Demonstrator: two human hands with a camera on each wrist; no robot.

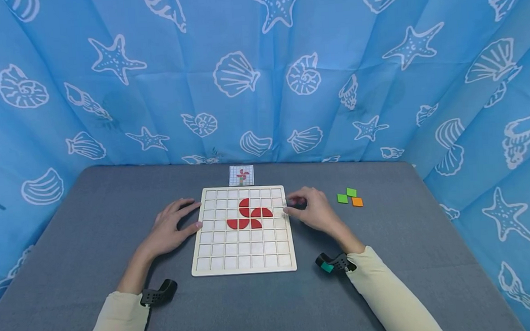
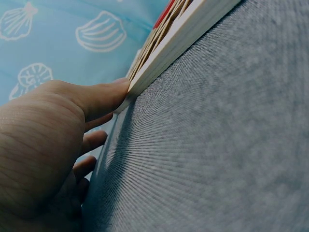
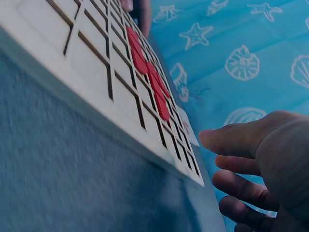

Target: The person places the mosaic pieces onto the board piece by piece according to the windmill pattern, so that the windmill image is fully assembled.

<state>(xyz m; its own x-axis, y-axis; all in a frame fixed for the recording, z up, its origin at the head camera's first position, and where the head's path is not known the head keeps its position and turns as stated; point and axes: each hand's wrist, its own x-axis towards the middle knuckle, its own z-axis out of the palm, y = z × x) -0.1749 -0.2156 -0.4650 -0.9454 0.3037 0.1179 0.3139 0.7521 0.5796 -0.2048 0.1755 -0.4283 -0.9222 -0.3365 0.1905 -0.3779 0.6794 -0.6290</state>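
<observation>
A pale wooden grid board (image 1: 244,249) lies flat on the table. Several red quarter-round pieces (image 1: 244,203) sit in its cells as a pinwheel. At the board's left edge is my left hand (image 1: 168,231), fingers spread loosely, thumb tip against the rim in the left wrist view. My right hand (image 1: 314,210) hovers by the right edge with fingers loosely bent and thumb tip close to the rim. In the right wrist view, nothing shows between its thumb and fingers.
A small card (image 1: 241,175) with a printed grid and red pinwheel lies just behind the board. To the right are two green squares (image 1: 342,198) and an orange square (image 1: 357,202) on the grey table (image 1: 255,308). A blue seashell curtain (image 1: 160,91) hangs behind.
</observation>
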